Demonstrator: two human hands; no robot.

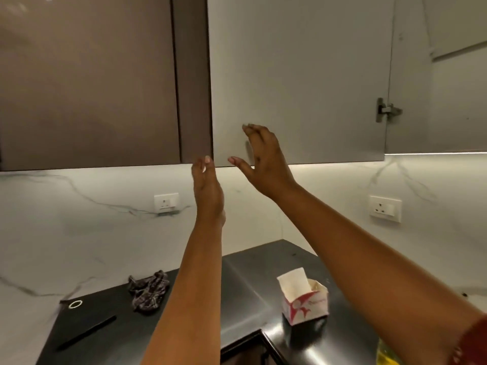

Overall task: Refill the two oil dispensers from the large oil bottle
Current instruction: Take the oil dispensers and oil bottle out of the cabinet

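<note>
Up at the wall cupboard door (297,83), both hands — left hand (208,185), right hand (263,159) — reach empty, fingers loose. No dispensers visible; something yellow (386,351), maybe oil, sits by the table edge. Better to pull the door's lower edge gently.

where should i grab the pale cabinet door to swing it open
Take the pale cabinet door at its lower left corner, fingers hooked up from beneath. The hinge sits on the right edge, no handle shows, and the left edge by the left hand is the free one.
</note>
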